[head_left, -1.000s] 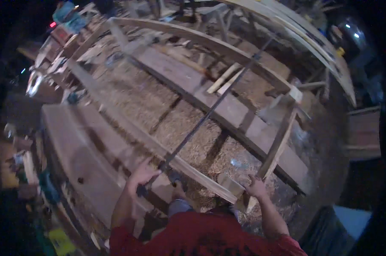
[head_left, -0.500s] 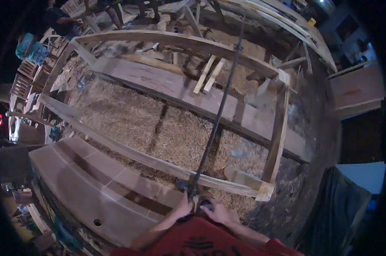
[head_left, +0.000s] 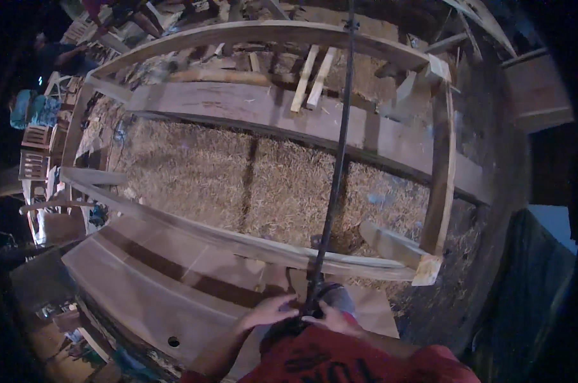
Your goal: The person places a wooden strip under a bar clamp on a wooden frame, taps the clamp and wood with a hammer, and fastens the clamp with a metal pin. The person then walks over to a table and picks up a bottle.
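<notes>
Dim light, dark shadow bands across shavings point(head_left: 289, 172), black bowed edges.

Shavings point(head_left: 193, 172) cover the ground. Two pale sticks point(head_left: 322, 78) lie side by side toward the top. A brown panel point(head_left: 129, 284) with a round hole stretches across the lower left; dark cloth point(head_left: 525, 274) drapes at right. A teal bundle point(head_left: 32, 110) sits far left.

One bar clamp point(head_left: 337, 172), one wooden frame point(head_left: 442, 166), two pale sticks point(head_left: 305, 78).
</notes>
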The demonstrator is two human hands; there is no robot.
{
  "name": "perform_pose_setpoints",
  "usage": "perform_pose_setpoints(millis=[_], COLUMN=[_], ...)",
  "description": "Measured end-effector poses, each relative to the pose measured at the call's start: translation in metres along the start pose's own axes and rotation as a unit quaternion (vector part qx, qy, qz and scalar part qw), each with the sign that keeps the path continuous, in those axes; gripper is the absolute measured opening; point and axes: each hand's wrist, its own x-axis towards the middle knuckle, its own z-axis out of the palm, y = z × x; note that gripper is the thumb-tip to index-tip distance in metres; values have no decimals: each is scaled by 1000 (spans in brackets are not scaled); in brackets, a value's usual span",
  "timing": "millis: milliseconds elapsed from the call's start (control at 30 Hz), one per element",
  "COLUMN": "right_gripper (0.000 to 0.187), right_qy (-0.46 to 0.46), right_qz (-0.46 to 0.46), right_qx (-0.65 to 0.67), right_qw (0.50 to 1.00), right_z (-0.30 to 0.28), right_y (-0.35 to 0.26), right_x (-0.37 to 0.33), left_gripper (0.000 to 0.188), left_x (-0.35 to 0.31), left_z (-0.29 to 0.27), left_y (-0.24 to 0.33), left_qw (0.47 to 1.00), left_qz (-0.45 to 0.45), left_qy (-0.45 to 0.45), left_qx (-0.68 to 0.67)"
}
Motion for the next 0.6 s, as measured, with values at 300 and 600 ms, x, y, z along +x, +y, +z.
perform_pose_setpoints(millis=[300,600], right_gripper=[64,85], right_qy=[140,175], right_qz=[149,178], right_qx=[43,168], right_qw=[978,954], right_z=[59,83], right_y=[-10,-1], right_x=[-11,-5], left_gripper=[63,50], left_x=[6,66], left_z=[-2,-84], left_y=[-7,94], left_qw=[967,872], left_qz=[74,221], left_qy=[-243,179], left_qx=[16,397])
